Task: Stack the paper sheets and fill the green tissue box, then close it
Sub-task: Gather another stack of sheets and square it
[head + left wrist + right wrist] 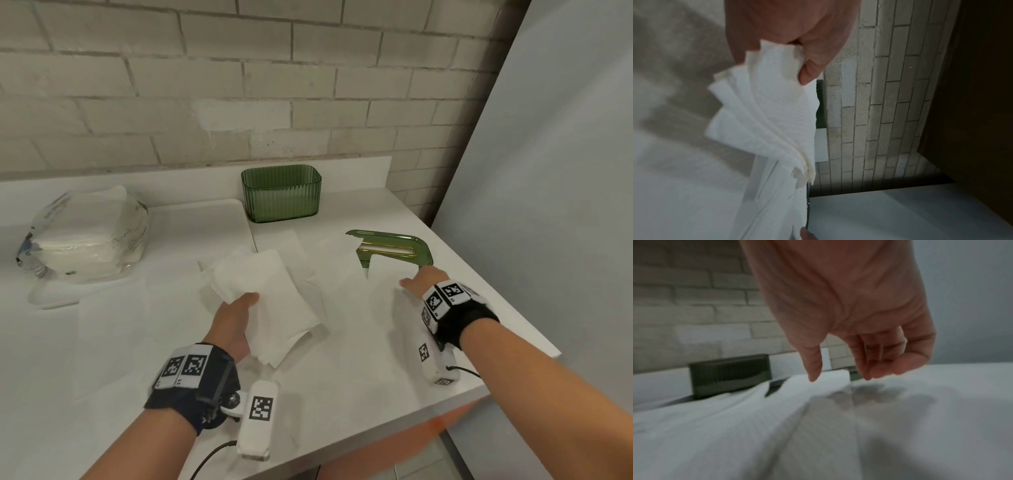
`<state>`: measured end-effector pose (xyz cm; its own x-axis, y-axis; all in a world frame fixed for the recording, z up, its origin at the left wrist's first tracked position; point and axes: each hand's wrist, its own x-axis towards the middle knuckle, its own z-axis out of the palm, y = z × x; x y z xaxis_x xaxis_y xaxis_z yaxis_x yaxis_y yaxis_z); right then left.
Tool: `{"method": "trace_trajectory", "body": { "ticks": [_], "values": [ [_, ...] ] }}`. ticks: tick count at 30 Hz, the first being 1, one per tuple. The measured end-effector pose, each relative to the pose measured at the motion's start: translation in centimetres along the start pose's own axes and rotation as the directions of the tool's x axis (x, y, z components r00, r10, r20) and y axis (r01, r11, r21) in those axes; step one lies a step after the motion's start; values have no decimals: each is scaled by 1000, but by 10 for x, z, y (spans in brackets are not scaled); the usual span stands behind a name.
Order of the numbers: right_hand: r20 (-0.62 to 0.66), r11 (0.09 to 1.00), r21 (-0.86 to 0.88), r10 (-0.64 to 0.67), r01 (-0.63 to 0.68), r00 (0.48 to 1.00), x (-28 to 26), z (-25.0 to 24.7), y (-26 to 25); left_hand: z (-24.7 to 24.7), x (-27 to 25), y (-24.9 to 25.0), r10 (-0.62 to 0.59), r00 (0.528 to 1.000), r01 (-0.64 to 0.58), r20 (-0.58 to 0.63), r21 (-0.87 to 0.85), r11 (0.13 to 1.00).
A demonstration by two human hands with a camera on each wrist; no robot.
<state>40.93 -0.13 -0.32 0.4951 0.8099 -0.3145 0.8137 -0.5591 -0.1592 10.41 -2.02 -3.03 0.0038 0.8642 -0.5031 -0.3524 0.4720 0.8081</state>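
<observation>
My left hand [239, 310] grips a fanned stack of white paper sheets [270, 301] above the counter; the left wrist view shows the thumb pinching that stack [764, 113]. My right hand [419, 279] hovers with loosely bent fingers [875, 369] just above a loose sheet [387, 270] that lies partly over the green lid [400, 248]; it holds nothing. More loose sheets [329, 263] lie spread on the counter between the hands. The open green tissue box [281, 192] stands at the back against the wall and looks empty; it also shows as a dark box [729, 374] in the right wrist view.
A clear plastic pack of paper [85, 236] lies at the back left. The white counter [479, 308] ends at an edge close to the right of my right hand, with a grey panel [548, 171] beyond. A brick wall [205, 85] backs the counter.
</observation>
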Motion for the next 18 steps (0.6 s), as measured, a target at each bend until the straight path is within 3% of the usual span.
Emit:
{"method": "trace_trajectory", "body": {
  "ticks": [5,11,15,18],
  "values": [
    [-37,991,81,114,-111,993,14,18,4,2,-5,-7,-8,1000,8,15,12,1000],
    [0,989,119,92,-91,996,25,21,5,0,-7,-17,-34,999,34,-3,21,999],
    [-92,962,266,86,-58,992,28,7,7,0,-4,-20,-49,999,49,-5,30,998],
    [-231,885,465,77,41,970,23,-18,15,2,-2,-21,-57,998,57,5,45,997]
  ]
}}
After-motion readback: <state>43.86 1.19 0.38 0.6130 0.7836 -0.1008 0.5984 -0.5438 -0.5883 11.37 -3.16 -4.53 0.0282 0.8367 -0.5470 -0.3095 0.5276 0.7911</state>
